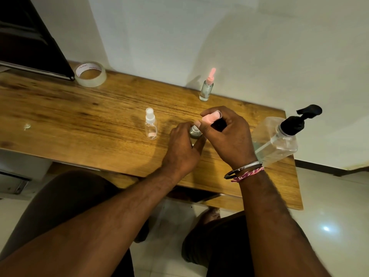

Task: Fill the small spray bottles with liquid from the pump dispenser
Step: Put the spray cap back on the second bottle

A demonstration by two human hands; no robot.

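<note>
My left hand (182,144) grips a small clear spray bottle (194,132) standing on the wooden table (79,120); only its neck shows between my fingers. My right hand (227,134) holds a pink spray cap (211,117) just above that neck. A second small bottle with a white sprayer (151,124) stands to the left, a pink bit inside it. A third bottle with a pink sprayer (206,87) stands at the table's back edge. The clear pump dispenser with a black pump (279,140) stands at the right, touching my right wrist area.
A roll of clear tape (90,73) lies at the back left beside a dark laptop-like object (30,41). The white wall (219,37) runs along the table's back edge. My knees and white floor tiles (329,216) are below the front edge.
</note>
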